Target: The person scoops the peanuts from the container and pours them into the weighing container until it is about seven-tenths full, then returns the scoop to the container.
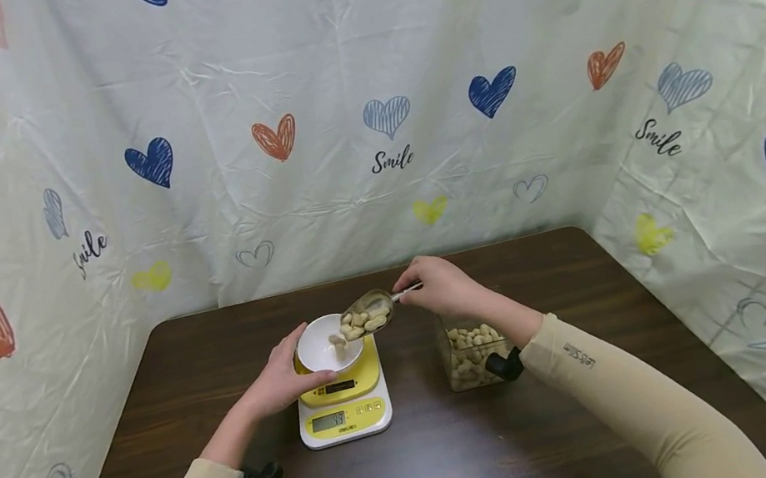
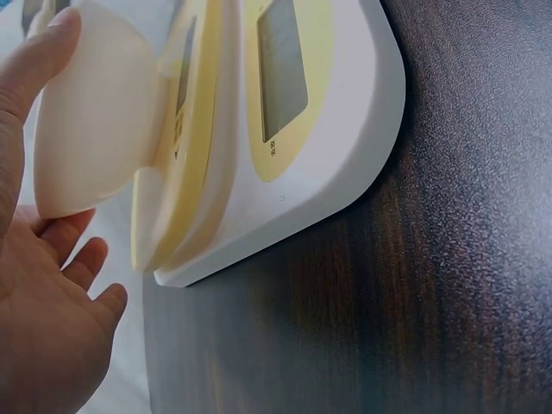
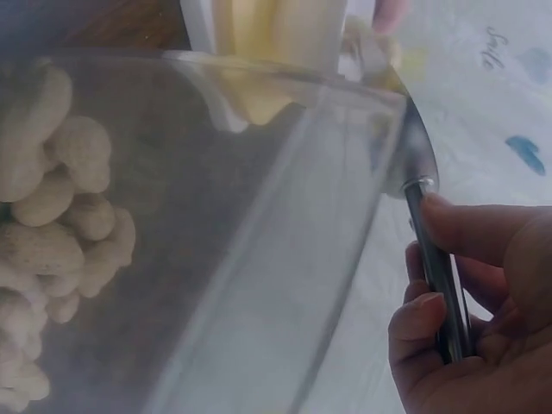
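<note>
A white bowl [image 1: 320,342] stands on a yellow and white kitchen scale [image 1: 346,417]. My left hand [image 1: 287,376] grips the bowl's left side, thumb at the near rim and fingers round the far side, as the left wrist view also shows. My right hand [image 1: 446,286] holds a metal scoop by its handle [image 3: 440,276]. The scoop's bowl [image 1: 380,300] carries unshelled peanuts [image 1: 365,323] and tips over the white bowl's right rim. A few blurred peanuts [image 1: 338,348] are at its lip, inside the bowl's outline.
A clear plastic box [image 1: 461,380] with many peanuts [image 1: 474,339] stands right of the scale, under my right forearm. The dark wooden table [image 1: 423,477] meets a white curtain [image 1: 334,222] with printed hearts at its back edge.
</note>
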Motion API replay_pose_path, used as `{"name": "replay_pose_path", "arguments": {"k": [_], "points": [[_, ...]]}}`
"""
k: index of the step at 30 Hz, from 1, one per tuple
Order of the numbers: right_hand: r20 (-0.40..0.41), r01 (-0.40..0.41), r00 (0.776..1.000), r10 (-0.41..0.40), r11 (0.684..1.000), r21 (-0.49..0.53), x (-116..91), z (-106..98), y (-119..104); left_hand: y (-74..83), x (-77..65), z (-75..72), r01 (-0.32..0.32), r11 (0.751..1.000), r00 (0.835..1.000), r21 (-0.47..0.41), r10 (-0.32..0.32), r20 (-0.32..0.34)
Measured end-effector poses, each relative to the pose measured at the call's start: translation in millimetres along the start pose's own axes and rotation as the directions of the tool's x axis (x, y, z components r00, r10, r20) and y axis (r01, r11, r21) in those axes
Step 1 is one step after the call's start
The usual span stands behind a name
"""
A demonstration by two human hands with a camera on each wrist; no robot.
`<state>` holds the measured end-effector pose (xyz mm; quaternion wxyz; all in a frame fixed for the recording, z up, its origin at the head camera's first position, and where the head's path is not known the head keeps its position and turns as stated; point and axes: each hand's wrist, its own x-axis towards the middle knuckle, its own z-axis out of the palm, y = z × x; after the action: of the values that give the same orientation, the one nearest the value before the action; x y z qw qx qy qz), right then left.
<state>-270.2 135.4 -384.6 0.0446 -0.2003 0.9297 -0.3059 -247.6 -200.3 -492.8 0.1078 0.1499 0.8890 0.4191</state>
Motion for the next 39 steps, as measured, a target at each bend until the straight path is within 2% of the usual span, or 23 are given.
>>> {"name": "replay_pose_path", "arguments": {"k": [11,18,26,34,39], "points": [[-0.04,0.05,0.998,-0.053,0.996,-0.074,1.5,-2.5,-2.3,1.5,-0.5,-0.7,-0.007,1.0,1.0,0.005,0.007,0.001],[-0.049,0.048,0.998,-0.051,0.997,-0.056,-0.9,-4.6,-0.9,1.5,-0.7,0.0,-0.004,1.0,1.0,-0.006,0.004,0.006],[-0.052,0.029,0.998,-0.027,0.999,0.036,-13.6,-23.7,7.3,6.5,-2.2,-5.7,-0.025,1.0,0.999,0.002,0.025,-0.024],[-0.051,-0.032,0.998,0.037,0.995,0.093,-31.8,-49.4,19.4,25.1,-6.1,-11.2,-0.124,0.992,0.989,0.011,0.124,-0.075],[-0.058,-0.078,0.994,0.089,0.981,0.176,-45.1,-64.2,30.2,43.7,-8.8,-8.1,-0.162,0.987,0.984,0.006,0.162,-0.067]]}}
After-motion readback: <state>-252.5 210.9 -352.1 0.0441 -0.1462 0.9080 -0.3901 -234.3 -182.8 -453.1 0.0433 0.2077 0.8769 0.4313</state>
